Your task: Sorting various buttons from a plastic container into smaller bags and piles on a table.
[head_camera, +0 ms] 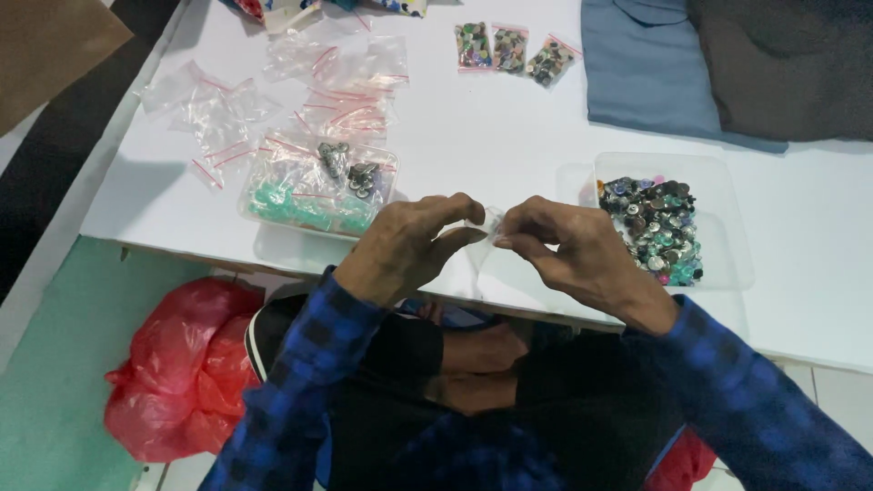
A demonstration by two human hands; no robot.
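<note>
A white table is filling most of the view, with a person sitting at its near edge in blue and black checked sleeves. At the far right, a folded blue cloth is lying under a dark grey cloth. Below the table on the near left, a red plastic bag is sitting on the floor. A clear plastic tray is resting on the right side of the table, holding a heap of mixed buttons in dark, silver and coloured tones. Left of centre, another clear tray is holding green beads and small bags, and a scatter of empty clear zip bags with red seal strips is spreading out to the far left of it. Three small filled bags of buttons are lying in a row at the far centre. Over the near edge of the table, the left hand and the right hand are meeting, each pinching between thumb and fingertips one side of a small clear bag, which is hanging between the two hands just left of the button tray. Whether the bag is holding anything cannot be told.
</note>
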